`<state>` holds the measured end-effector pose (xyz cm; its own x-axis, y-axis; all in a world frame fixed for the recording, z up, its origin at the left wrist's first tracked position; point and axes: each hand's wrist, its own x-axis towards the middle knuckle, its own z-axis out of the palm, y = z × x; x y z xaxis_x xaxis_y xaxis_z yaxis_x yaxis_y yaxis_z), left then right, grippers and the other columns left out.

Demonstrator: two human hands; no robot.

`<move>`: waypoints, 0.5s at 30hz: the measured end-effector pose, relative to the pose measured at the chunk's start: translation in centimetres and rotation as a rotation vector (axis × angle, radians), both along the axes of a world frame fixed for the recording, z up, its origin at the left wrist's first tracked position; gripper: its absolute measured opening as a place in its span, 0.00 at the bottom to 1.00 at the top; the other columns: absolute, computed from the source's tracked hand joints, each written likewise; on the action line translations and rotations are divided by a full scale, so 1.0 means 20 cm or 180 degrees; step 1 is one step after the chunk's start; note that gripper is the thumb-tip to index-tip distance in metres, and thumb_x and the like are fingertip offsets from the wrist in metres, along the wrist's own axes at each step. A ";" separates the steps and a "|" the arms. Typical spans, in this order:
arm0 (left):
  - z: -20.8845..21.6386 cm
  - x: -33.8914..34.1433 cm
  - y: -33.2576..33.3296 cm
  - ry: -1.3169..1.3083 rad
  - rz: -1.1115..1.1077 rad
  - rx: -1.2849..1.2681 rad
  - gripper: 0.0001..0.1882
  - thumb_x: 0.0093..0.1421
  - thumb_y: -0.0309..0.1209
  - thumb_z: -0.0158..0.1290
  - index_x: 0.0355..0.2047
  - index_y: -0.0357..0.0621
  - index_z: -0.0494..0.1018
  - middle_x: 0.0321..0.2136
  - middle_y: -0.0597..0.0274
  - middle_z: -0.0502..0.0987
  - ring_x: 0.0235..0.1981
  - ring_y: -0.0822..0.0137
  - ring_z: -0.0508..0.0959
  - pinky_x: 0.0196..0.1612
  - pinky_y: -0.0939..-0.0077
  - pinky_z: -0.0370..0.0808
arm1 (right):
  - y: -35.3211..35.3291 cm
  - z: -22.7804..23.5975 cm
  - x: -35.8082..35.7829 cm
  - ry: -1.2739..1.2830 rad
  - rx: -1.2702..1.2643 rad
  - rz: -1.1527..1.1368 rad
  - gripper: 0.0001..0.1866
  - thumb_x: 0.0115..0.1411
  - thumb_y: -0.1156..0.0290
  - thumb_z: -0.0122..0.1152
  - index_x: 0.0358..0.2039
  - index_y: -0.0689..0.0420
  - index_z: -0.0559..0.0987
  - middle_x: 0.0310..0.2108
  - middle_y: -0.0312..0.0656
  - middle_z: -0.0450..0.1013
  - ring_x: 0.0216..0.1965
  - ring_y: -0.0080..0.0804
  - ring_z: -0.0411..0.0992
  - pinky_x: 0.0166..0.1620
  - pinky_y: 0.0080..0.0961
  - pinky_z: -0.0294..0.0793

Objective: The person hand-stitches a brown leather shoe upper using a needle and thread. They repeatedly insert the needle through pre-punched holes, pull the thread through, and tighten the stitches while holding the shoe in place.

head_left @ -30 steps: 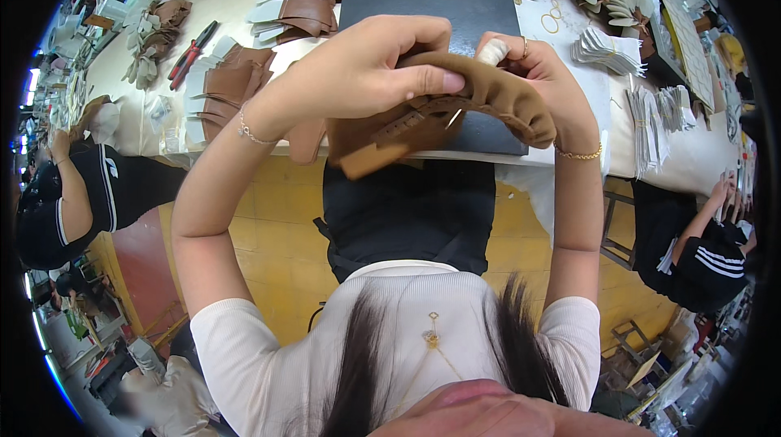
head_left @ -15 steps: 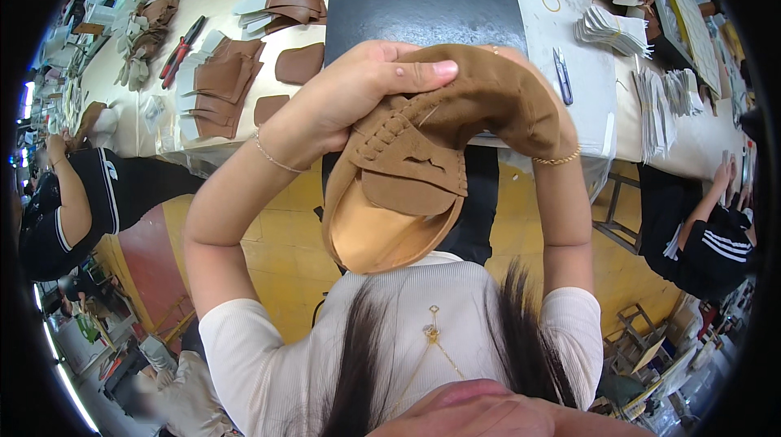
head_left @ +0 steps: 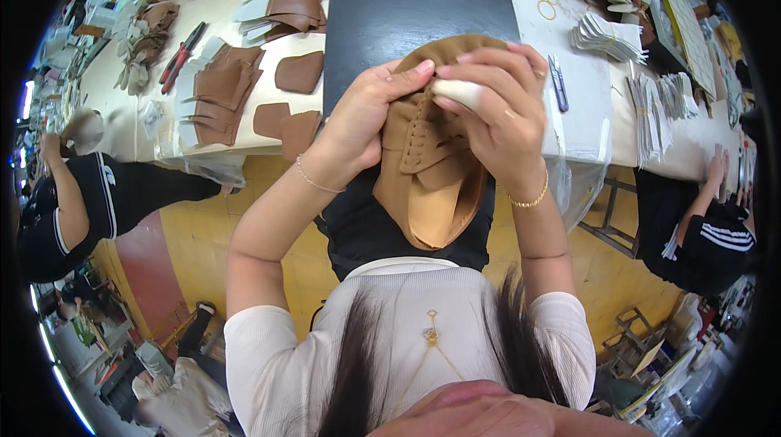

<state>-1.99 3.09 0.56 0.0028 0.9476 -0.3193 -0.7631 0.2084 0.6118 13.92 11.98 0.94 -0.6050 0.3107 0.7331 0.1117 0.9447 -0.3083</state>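
Note:
Between my two hands is a brown loafer upper [head_left: 390,169], with coarse stitching along its vamp, a strap across it and a tan lining showing in the opening. Its heel end points toward my body and its toe end faces the table. My left hand [head_left: 370,108] grips the left side, thumb on top by the stitched seam. My right hand [head_left: 504,104] is closed over the toe area from the right, with a pale cover on one finger pressed near the seam. Fingers under the leather are hidden.
A black mat [head_left: 415,6] covers the table's middle. Brown leather pieces [head_left: 224,95] lie in stacks at left, near red-handled pliers [head_left: 181,59]. Thread snips [head_left: 558,83] and white strip bundles [head_left: 608,37] lie at right. People sit on both sides.
My right hand has come from behind the upper onto its top at the seam. The upper has turned and shifted slightly, and both forearms have drawn inward.

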 end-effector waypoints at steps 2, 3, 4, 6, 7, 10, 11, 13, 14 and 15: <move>-0.01 0.00 -0.01 -0.0021 0.0014 0.0215 0.16 0.68 0.34 0.48 0.51 0.37 0.69 0.43 0.58 0.77 0.41 0.71 0.79 0.46 0.76 0.77 | -0.01 -0.03 0.02 0.0494 -0.0053 0.0047 0.08 0.49 0.69 0.70 0.30 0.52 0.81 0.34 0.31 0.79 0.39 0.31 0.74 0.50 0.36 0.64; -0.01 0.00 -0.01 -0.0032 0.0024 0.0306 0.16 0.68 0.33 0.47 0.52 0.36 0.69 0.45 0.58 0.77 0.43 0.71 0.79 0.47 0.76 0.77 | -0.01 -0.03 0.03 0.0598 -0.0118 0.0008 0.07 0.50 0.69 0.70 0.29 0.52 0.80 0.34 0.31 0.79 0.38 0.30 0.75 0.49 0.35 0.64; -0.01 0.00 -0.01 0.0047 0.0049 0.0306 0.16 0.68 0.34 0.48 0.51 0.37 0.69 0.44 0.59 0.78 0.42 0.72 0.79 0.46 0.77 0.77 | -0.02 -0.04 0.02 0.0698 -0.0205 -0.0031 0.06 0.53 0.71 0.68 0.31 0.53 0.79 0.35 0.32 0.80 0.37 0.28 0.76 0.49 0.35 0.66; -0.01 -0.03 0.00 0.0254 -0.0008 0.0224 0.16 0.67 0.35 0.49 0.49 0.38 0.71 0.43 0.60 0.78 0.42 0.72 0.79 0.46 0.77 0.77 | -0.03 -0.07 -0.01 0.0840 -0.0686 -0.0015 0.06 0.54 0.72 0.67 0.33 0.53 0.78 0.35 0.33 0.80 0.37 0.28 0.77 0.50 0.35 0.66; -0.01 -0.04 0.01 0.0313 -0.0087 0.0253 0.16 0.67 0.36 0.50 0.49 0.39 0.71 0.43 0.60 0.78 0.42 0.73 0.79 0.47 0.77 0.77 | -0.03 -0.08 -0.04 0.0737 -0.0966 -0.0046 0.06 0.55 0.72 0.66 0.33 0.53 0.78 0.34 0.34 0.80 0.37 0.28 0.77 0.51 0.35 0.66; -0.01 -0.09 0.03 0.0657 -0.0074 -0.0210 0.19 0.66 0.41 0.52 0.47 0.38 0.73 0.43 0.59 0.78 0.41 0.73 0.79 0.44 0.76 0.78 | -0.04 -0.12 -0.08 0.0730 -0.0785 0.0030 0.06 0.55 0.72 0.66 0.33 0.52 0.78 0.34 0.33 0.81 0.38 0.29 0.78 0.53 0.34 0.64; -0.01 -0.10 0.03 0.0707 -0.0066 -0.0291 0.20 0.65 0.42 0.53 0.48 0.37 0.73 0.43 0.58 0.78 0.41 0.72 0.79 0.44 0.76 0.78 | -0.04 -0.14 -0.08 0.0624 -0.0683 0.0068 0.06 0.55 0.72 0.66 0.33 0.52 0.78 0.34 0.33 0.81 0.38 0.29 0.78 0.53 0.34 0.63; -0.03 -0.11 0.03 0.0644 -0.0113 -0.0250 0.21 0.64 0.42 0.54 0.47 0.36 0.73 0.41 0.57 0.79 0.39 0.71 0.80 0.41 0.75 0.80 | -0.04 -0.19 -0.08 0.0692 -0.0639 0.0071 0.08 0.54 0.71 0.67 0.34 0.51 0.78 0.33 0.32 0.81 0.39 0.29 0.78 0.53 0.33 0.63; -0.04 -0.11 0.03 0.0624 -0.0032 -0.0216 0.21 0.64 0.41 0.55 0.47 0.35 0.73 0.41 0.56 0.79 0.39 0.71 0.80 0.40 0.75 0.80 | -0.04 -0.21 -0.07 0.0725 -0.0651 0.0085 0.08 0.53 0.71 0.68 0.34 0.51 0.78 0.33 0.31 0.81 0.39 0.29 0.78 0.53 0.33 0.62; -0.05 -0.10 0.02 0.0522 0.0008 -0.0074 0.20 0.64 0.41 0.55 0.47 0.35 0.73 0.40 0.56 0.79 0.38 0.70 0.80 0.39 0.75 0.80 | -0.04 -0.24 -0.07 0.0501 -0.0750 0.0015 0.09 0.53 0.71 0.69 0.34 0.51 0.78 0.33 0.31 0.81 0.39 0.29 0.78 0.53 0.33 0.62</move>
